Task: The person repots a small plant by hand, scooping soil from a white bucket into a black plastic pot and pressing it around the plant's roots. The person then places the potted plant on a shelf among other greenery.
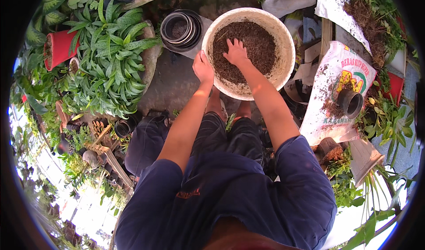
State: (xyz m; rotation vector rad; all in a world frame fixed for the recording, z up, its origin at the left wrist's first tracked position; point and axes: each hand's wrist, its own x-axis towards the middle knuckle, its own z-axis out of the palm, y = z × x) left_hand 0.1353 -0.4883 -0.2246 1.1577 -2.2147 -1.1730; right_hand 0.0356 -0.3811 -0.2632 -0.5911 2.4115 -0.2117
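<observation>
A round off-white tub [287, 46] stands in front of me with dark, crumbly soil [256, 37] inside; soil smears its inner wall. My left hand [203, 69] grips the tub's left side at the rim, its fingers partly hidden against the outer wall. Inside the tub, my right hand [237, 51] lies palm down on the soil with its fingers spread and nothing held in them. Just left of the tub sits a stack of nested black pots [181, 28].
Dense green leafy plants [117, 51] and a red pot [59, 51] crowd the left. On the right lies a white printed sack [323, 90] with spilled soil and a tipped black pot [352, 104]. A wooden frame [113, 161] stands at lower left, beside more plants.
</observation>
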